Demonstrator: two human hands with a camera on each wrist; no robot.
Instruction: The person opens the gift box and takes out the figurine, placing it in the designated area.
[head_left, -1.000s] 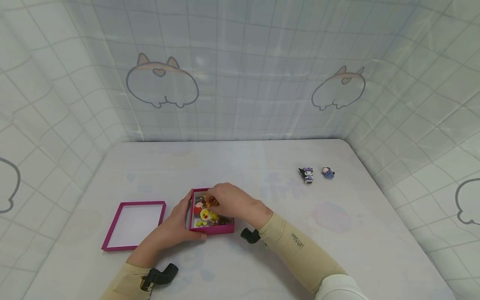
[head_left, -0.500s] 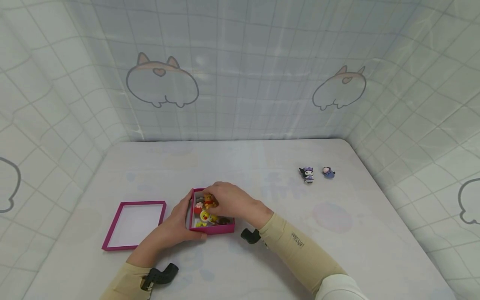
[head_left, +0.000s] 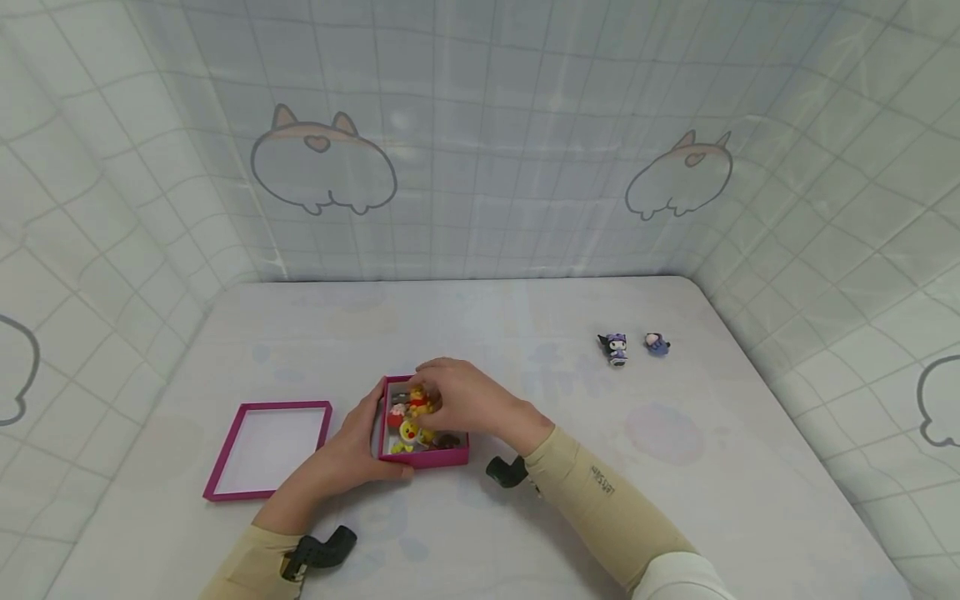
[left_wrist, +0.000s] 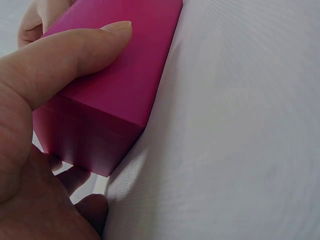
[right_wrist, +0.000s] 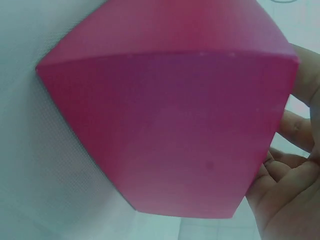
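My left hand [head_left: 352, 446] grips a magenta box [head_left: 427, 460] by its left end, the thumb along the near wall. In the left wrist view the thumb [left_wrist: 75, 55] lies flat on the box's side. Several small toy figurines fill the box, among them a yellow chick figurine [head_left: 408, 433] and a red-and-pink figurine [head_left: 397, 415]. My right hand [head_left: 468, 400] reaches into the box from the right, fingers curled at a yellow bear figurine [head_left: 417, 402] in a red shirt, pinching it. In the right wrist view the box wall hides these fingertips.
The magenta-edged lid [head_left: 273, 450] lies with its white inside up to the left of the box. A black-and-purple figurine [head_left: 615, 349] stands at the back right, with a small blue figurine [head_left: 656, 345] beside it. White tile-patterned curtains [head_left: 480, 150] surround the table.
My right hand has shifted slightly up and to the right, and more of the bear figurine shows. The left hand, box and lid stay put.
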